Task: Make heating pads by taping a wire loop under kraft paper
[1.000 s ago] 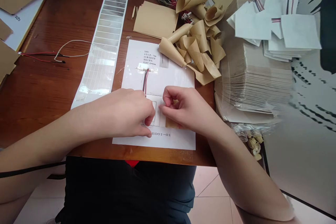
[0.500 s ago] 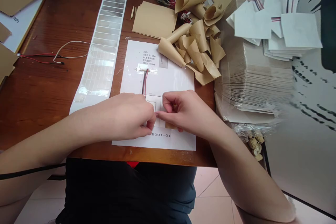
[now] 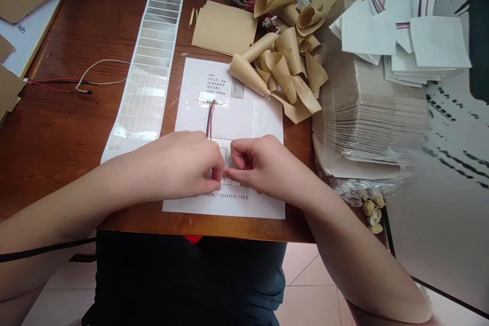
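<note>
- Step, as I judge it: I'm working both hands at a pale square [image 3: 228, 160] on the printed sheet [image 3: 252, 117], with the fingertips meeting over its lower part.
- My left hand [image 3: 179, 165]: the grip is drawn together, thumb and fingers down on the square. I can't tell whether it's clamped on anything.
- My right hand [image 3: 267, 168]: the grip is curled, with the forefinger reaching across to the left fingertips. I can't tell here either.
- The square lies flat, low on the sheet, just below a red-and-black lead [image 3: 210, 119] that runs from a strip of clear tape [image 3: 212, 102].
- Next move, I judge, calls for easing the fingers back enough to see the square's edges.
- Writing: the sheet's bottom line reads "00DC-E001-01". In the header I can pick out "NTC" and "70mm"; the rest is too small.
- Nearby: a label strip [image 3: 147, 76] on the worktop [image 3: 57, 153], brown paper cones [image 3: 284, 74] above the sheet, and a paper stack [image 3: 367, 117] to the right.
</note>
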A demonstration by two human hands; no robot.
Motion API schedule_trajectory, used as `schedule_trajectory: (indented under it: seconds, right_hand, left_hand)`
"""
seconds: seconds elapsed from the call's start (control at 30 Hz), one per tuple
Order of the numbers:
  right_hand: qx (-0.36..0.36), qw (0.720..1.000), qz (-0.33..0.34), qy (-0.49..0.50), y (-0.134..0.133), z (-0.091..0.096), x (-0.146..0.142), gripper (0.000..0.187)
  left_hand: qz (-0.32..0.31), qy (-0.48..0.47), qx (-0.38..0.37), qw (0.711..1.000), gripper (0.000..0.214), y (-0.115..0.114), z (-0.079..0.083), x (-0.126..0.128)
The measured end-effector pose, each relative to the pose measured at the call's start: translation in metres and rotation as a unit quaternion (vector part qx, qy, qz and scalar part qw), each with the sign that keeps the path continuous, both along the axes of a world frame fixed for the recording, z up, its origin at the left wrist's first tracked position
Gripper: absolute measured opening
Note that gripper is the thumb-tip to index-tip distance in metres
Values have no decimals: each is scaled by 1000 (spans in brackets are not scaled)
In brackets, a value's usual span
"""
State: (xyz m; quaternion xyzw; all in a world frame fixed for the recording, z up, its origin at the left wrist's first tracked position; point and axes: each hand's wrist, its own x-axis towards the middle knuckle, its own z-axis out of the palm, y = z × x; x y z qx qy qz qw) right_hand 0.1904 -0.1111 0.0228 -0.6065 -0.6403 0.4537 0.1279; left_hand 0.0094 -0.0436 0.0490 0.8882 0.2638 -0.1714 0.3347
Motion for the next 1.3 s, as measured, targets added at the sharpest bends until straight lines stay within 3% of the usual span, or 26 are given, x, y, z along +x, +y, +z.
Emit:
schedule_trajectory:
  seconds: [0.17,0.4,0.6,0.93,1.3]
  right_hand:
    - [-6,1000,5,-1,0,-1,0,36]
    - [-10,1000,8,8,1,0,0,37]
    - [-1,1000,10,12,1,-3,1,36]
    - [-14,1000,4,21,1,-1,2,33]
    - [-16,999,-4,32,1,-1,3,31]
  left_hand:
    - [11,3,14,1000,14,5,-1,-5]
    - [-49,-30,6,998,17,10,-2,-12]
    - [-53,-76,-1,996,14,12,2,-9]
    - [-29,-51,-45,997,15,11,2,-8]
    - [-16,-22,16,999,13,7,-1,-6]
